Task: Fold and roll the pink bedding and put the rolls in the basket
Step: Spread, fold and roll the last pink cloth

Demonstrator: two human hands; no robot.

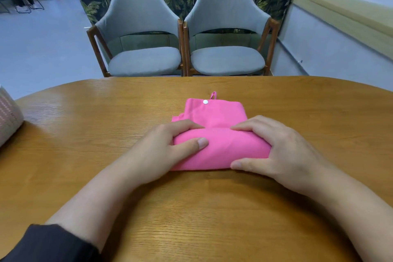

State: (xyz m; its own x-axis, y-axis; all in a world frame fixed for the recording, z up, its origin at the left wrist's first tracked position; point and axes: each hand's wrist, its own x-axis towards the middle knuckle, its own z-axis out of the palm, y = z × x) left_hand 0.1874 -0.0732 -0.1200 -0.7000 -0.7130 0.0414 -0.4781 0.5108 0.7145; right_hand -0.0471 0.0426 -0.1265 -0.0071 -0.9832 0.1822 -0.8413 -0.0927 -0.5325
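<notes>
A dark sleeve fills the lower left corner of the frame, and from it a bare forearm runs up to the left hand in the middle of the picture. The right hand comes in from the lower right.

Both hands grasp the pink cloth, one at each end of the roll. The left thumb lies on top of the roll and its fingers curl over the far side. The right thumb sits at the near edge while its fingers reach over the top. The rolled part lies between the hands, just right of centre on the wooden table. A flat, unrolled stretch lies beyond the fingertips, ending in a white snap button and a small loop at the far edge.

To roll well, I would say, both hands should turn together and press evenly, so neither end runs ahead and the roll stays straight. Keeping the turns snug matters, since soft cloth looks likely to spring loose. Little is left to roll, so the loop and button should end up outside.

A pale ribbed thing at the left edge may be the basket, well apart from the cloth. Two grey chairs stand beyond the table.
</notes>
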